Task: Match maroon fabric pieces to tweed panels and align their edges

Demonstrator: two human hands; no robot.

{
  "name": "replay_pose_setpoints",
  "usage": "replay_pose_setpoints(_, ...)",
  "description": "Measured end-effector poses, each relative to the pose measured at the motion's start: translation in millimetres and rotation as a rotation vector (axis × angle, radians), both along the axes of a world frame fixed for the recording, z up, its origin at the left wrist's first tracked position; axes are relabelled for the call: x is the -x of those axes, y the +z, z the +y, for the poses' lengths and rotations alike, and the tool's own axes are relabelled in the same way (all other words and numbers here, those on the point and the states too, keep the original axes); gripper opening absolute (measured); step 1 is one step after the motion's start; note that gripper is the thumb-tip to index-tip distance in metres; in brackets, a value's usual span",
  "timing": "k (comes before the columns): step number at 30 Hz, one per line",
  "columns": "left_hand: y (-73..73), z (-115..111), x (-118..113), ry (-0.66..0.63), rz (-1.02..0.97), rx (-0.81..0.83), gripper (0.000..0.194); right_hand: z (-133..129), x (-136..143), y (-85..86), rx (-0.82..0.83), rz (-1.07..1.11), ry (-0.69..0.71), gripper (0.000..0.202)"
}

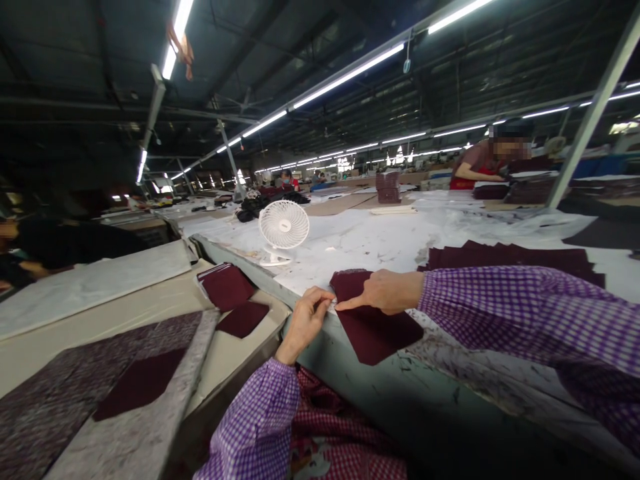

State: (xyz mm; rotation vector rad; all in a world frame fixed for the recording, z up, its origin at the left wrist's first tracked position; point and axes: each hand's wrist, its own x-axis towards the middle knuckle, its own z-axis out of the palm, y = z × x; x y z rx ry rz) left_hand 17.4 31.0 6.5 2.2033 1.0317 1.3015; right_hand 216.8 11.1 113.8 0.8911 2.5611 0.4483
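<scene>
A maroon fabric piece (379, 333) lies over the table's front edge, its lower part hanging down. My left hand (306, 321) is at its left edge, thumb and forefinger pinched together where a small whitish bit (332, 304) shows; whether that is a label or the fabric's underside I cannot tell. From the right, my right hand (391, 292) reaches across the fabric, forefinger stretched out with its tip beside the left fingertips. Its other fingers are partly hidden. Both arms wear purple checked sleeves.
A spread stack of maroon pieces (515, 259) lies right of my hands. A white fan (285, 225) stands at the table's left edge. Left, a lower cream surface (165, 297) bears more maroon pieces (227, 287) and a speckled board (165, 407). A co-worker (480, 163) stands across the table.
</scene>
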Motion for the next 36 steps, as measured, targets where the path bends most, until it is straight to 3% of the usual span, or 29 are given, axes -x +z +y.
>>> replay_pose_setpoints(3, 2.9, -3.1, -1.1, 0.001, 0.004, 0.023, 0.014, -0.9, -7.1, -6.0, -0.047, 0.032, 0.001, 0.066)
replay_pose_setpoints(8, 7.1, -6.7, -5.5, 0.022, 0.088, 0.032, 0.009, 6.8, -23.4, -13.0, -0.018, 0.227, -0.142, 0.059)
replay_pose_setpoints(12, 5.2, -5.8, -5.0, 0.0, 0.111, 0.015, 0.012, 16.4, -35.9, -17.5, 0.156, 0.396, -0.258, 0.037)
replay_pose_setpoints(15, 3.9, -4.4, -3.8, -0.017, 0.101, 0.024, 0.013, 20.0, -42.1, -22.2, 0.169, 0.503, -0.238, 0.02)
replay_pose_setpoints(21, 4.8, -5.7, -3.7, -0.026, 0.114, 0.014, 0.008, 25.3, -46.7, -26.6, 0.329, 0.632, -0.266, 0.042)
replay_pose_setpoints(24, 4.8, -6.7, -3.5, -0.024, 0.119, 0.006, 0.01, 28.5, -46.7, -25.8, 0.361, 0.59, -0.282, 0.033)
replay_pose_setpoints(27, 5.6, -5.8, -3.2, -0.04, 0.155, -0.003, 0.02, 29.5, -46.0, -26.8, 0.322, 0.607, -0.201, 0.021)
replay_pose_setpoints(29, 7.0, -4.9, -3.1, -0.05, 0.186, -0.003, 0.021, 29.1, -45.2, -27.4, 0.34, 0.646, -0.152, 0.025)
replay_pose_setpoints(32, 9.8, -4.9, -2.5, -0.057, 0.213, 0.007, 0.02, 28.1, -44.3, -26.0, 0.434, 0.646, -0.184, 0.04)
replay_pose_setpoints(36, 12.6, -7.5, -1.0, -0.082, 0.217, 0.028, 0.023, 27.9, -44.1, -23.4, 0.412, 0.581, -0.208, 0.03)
